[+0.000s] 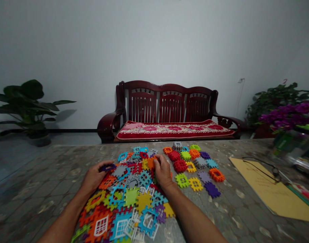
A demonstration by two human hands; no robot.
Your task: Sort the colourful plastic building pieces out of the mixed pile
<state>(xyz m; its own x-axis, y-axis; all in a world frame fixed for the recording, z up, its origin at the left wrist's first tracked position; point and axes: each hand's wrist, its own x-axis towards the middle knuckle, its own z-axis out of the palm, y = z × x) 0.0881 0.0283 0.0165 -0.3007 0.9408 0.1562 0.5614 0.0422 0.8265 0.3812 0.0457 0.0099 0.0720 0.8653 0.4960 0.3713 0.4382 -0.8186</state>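
My left hand is at the left side of a loose pile of colourful plastic interlocking blocks, its fingers closed on a dark purple window block. My right hand pinches a flat orange block between thumb and fingers, over the pile's right side. Between my forearms lie a lime green block, a mustard yellow block, a blue frame block and several white lattice windows, one of them on an orange block. My right palm and wrist hide some pieces beneath.
To the right, blocks stand in small groups, including a red stack, a yellow window block and a purple block. Farther right are a tan envelope, glasses and a clear bottle. A wooden bench stands behind the table.
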